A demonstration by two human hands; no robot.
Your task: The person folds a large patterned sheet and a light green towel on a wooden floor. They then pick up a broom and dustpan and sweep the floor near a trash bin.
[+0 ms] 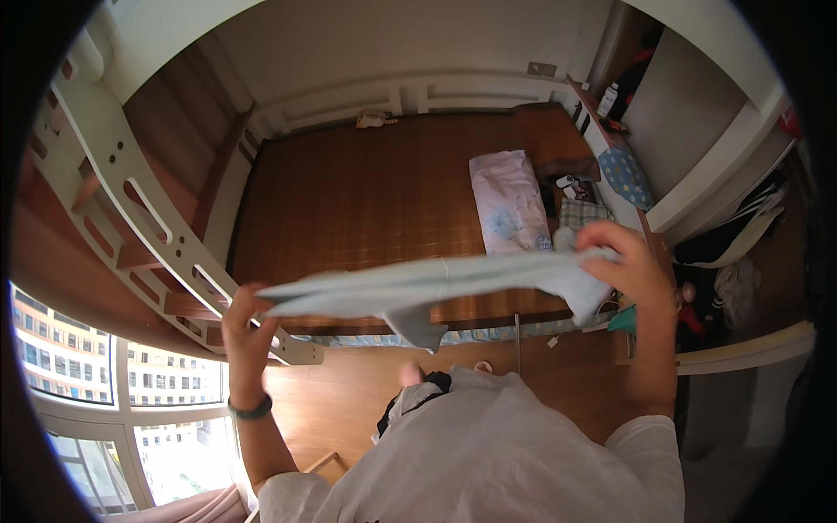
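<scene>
A pale grey-blue cloth garment (418,281) is stretched sideways in the air between my two hands. My left hand (248,320) pinches one end near the bunk ladder, and a dark band wraps that wrist. At the other end, my right hand (614,258) grips the fabric with curled fingers. Loose parts of the garment droop below its middle and below my right hand; which parts they are, I cannot tell. Behind the cloth lies a bed with a brown woven mat (366,196). A pink pillow (510,199) rests on the mat, its lower edge partly hidden.
A white bunk ladder (137,183) rises at the left, close to my left arm. Small items and a plaid cloth (584,214) lie at the bed's right end. A bottle (608,100) stands on the bed ledge. Wooden floor (340,386) shows below the bed.
</scene>
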